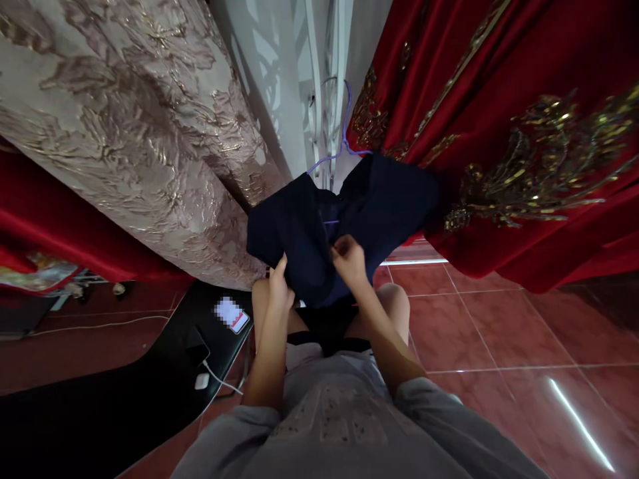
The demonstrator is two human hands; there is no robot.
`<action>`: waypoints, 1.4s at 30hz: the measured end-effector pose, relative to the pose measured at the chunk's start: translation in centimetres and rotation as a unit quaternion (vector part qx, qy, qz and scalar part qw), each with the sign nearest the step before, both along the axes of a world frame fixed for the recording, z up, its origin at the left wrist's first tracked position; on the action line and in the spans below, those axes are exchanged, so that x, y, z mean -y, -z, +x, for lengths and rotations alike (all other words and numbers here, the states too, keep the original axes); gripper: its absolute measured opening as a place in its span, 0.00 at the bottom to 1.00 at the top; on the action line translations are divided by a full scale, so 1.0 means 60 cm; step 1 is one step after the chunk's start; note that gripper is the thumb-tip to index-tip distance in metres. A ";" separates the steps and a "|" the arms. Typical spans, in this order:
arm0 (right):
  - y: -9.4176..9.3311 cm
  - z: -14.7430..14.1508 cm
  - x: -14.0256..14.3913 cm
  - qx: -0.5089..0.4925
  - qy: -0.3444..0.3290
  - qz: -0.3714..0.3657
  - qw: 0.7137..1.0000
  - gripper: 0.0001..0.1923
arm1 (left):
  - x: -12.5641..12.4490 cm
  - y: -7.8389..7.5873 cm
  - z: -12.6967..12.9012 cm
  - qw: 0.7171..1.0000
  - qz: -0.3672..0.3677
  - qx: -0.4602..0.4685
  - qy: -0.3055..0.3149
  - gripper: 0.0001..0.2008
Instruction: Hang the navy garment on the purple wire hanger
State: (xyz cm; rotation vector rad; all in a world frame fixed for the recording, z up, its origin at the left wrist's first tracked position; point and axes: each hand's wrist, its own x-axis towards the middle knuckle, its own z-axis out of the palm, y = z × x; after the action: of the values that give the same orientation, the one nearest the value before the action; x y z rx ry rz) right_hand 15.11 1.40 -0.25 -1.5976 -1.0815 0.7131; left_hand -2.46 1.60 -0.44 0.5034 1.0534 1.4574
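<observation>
A dark navy garment (289, 226), shaped like a shirt or jacket with an open front, hangs on a purple hanger (345, 140) over my lap. My left hand (281, 287) grips the garment's lower left part, thumb on top and fingers behind the cloth. Near the middle of the front opening, my right hand (349, 261) is closed with thumb and fingers pinched on the garment's edge. Whether a button or other small part lies between those fingertips is too small to tell. The hanger's lower bar shows inside the neck.
White metal bars (319, 80) stand behind the hanger. A cream embossed curtain (150, 146) hangs left, a red curtain (499, 133) with gold sequins right. On a black bench (150, 392) lie a lit phone (232, 315), a dark phone (198, 347) with a cable, and a white charger (202, 381).
</observation>
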 end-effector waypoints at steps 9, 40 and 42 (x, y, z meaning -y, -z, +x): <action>0.092 0.008 0.055 -0.081 -0.078 -0.094 0.989 0.23 | 0.009 0.055 -0.017 0.912 0.197 -0.323 -0.158 0.28; 0.027 0.016 0.050 0.009 -0.134 -0.009 0.991 0.11 | 0.028 0.062 0.100 0.920 0.223 -0.308 0.091 0.18; 0.031 0.006 0.052 0.015 -0.122 -0.016 0.992 0.10 | 0.029 0.056 0.098 0.919 0.223 -0.314 0.084 0.20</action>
State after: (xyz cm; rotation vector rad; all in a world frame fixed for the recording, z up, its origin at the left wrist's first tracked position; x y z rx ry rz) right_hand 15.45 -1.75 -2.12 -1.5220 -1.3073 0.8754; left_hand 3.45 -0.12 -3.79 1.4278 1.1224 1.4100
